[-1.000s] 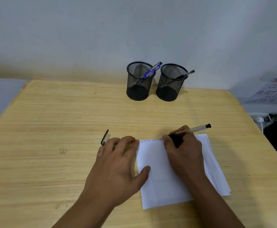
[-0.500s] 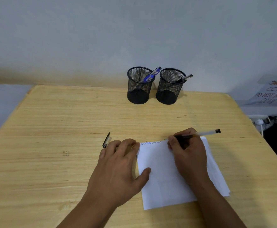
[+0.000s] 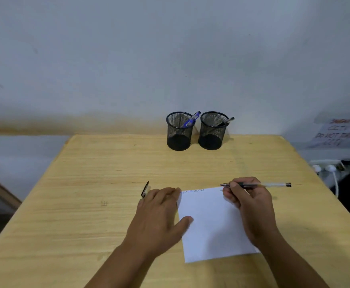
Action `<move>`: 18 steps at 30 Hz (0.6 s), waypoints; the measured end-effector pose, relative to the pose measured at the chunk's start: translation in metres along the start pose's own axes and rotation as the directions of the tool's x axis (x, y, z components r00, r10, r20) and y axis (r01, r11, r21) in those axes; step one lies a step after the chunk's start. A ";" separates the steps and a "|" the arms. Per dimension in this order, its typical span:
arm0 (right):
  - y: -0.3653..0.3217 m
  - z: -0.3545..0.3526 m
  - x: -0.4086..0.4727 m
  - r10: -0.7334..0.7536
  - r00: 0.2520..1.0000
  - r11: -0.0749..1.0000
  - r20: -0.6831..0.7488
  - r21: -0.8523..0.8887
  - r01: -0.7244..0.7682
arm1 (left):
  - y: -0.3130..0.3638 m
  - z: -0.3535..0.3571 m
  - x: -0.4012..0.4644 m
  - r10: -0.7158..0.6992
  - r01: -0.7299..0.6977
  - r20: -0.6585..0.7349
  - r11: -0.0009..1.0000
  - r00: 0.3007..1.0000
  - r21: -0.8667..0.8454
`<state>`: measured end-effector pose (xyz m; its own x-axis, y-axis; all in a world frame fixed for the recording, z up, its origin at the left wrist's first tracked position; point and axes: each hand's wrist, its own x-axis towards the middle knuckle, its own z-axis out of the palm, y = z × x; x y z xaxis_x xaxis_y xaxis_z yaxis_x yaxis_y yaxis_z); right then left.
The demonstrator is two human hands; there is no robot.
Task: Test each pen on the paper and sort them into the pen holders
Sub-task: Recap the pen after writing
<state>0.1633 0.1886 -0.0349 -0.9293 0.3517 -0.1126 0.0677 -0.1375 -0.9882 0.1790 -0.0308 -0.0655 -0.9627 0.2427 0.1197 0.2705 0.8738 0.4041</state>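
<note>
Now the right hand (image 3: 251, 206) pinches a clear-barrelled pen (image 3: 259, 185) between thumb and fingers, its tip just above the far edge of the white paper (image 3: 213, 223) beside small scribbles. Flat and spread, the left hand (image 3: 159, 217) presses the sheet's left edge, a pen cap (image 3: 145, 189) just beyond its fingertips. Two mesh pen holders (image 3: 179, 132) stand at the wooden table's (image 3: 86, 183) far edge, one pen in each.

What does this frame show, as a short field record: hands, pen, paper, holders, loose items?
left hand: flat, palm down, thumb on the paper's left edge
right hand: grips clear pen, tip just past the paper's top edge
paper: white sheet, scribbles along top edge
left holder: one blue pen
right holder: one dark pen
loose: pen cap beside left fingers
surface: wooden table
</note>
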 end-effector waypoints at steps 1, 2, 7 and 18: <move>-0.003 -0.001 -0.005 0.003 1.000 1.000 0.006 -0.009 -0.003 | 0.000 -0.001 -0.001 -0.025 0.023 -0.024 0.996 0.999 -0.080; -0.004 -0.003 -0.009 0.006 1.000 1.000 0.016 -0.010 -0.006 | 0.000 -0.003 -0.001 -0.067 0.057 -0.054 0.984 0.996 -0.171; -0.008 -0.008 -0.028 0.017 0.999 0.999 0.051 -0.050 -0.014 | -0.016 -0.010 0.004 -0.253 0.194 -0.293 0.957 0.922 -0.216; -0.016 -0.010 -0.044 -0.028 0.988 0.999 0.153 -0.010 0.030 | -0.029 -0.034 0.020 -0.408 0.366 -0.154 0.899 0.900 -0.240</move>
<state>0.2071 0.1841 -0.0153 -0.9754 0.2100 -0.0673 0.0432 -0.1175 -0.9921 0.1519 -0.0661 -0.0439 -0.9756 -0.2031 0.0828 -0.1080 0.7733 0.6248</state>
